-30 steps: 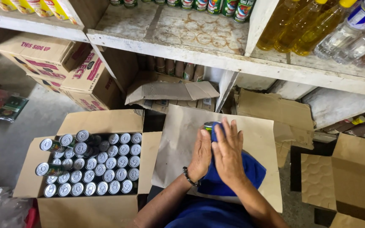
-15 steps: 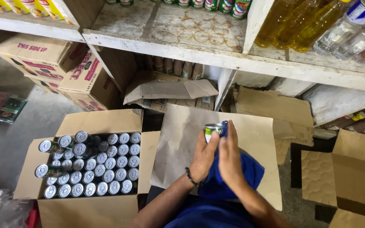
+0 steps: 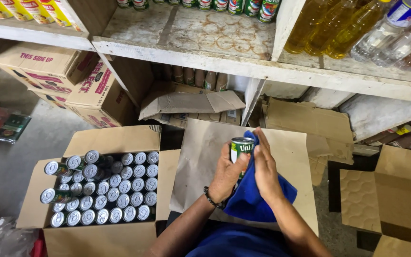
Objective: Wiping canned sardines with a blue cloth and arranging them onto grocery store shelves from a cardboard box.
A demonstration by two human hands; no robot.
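Blue cloth [image 3: 253, 202], one piece, lies under the flat, open right hand [image 3: 266, 172] against one green can [image 3: 240, 148] gripped by the left hand [image 3: 225, 173], above a flattened cardboard sheet [image 3: 200, 157].

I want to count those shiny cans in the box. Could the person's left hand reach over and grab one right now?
Probably not right away: the left hand is wrapped around a green can. The way is free, though; the open box sits just to its left, with the silver can tops uncovered.
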